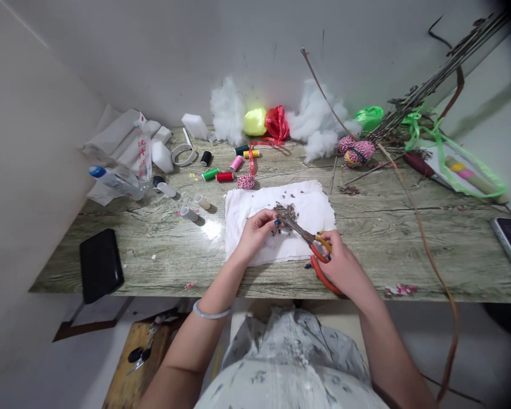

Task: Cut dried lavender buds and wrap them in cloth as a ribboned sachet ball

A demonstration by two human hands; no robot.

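Prob. snipping, ctr frame: scissors (300,228) held R hand (339,260), dried bits (290,211) appar. pinched L hand (258,228). Steady pinch req'd next.

Cool, moderate light; white glare lies left of centre on the grey-green wood-grain tabletop (162,278); a soft shadow crosses the pale, flat wall (488,113) at upper right; beyond it, the corner blurs black.

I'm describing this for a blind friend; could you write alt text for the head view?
A person's right hand holds scissors, blades beside the left hand, over small dark bits on a white cloth. Behind the cloth, thread spools and white fluff lie on a wood-patterned table.
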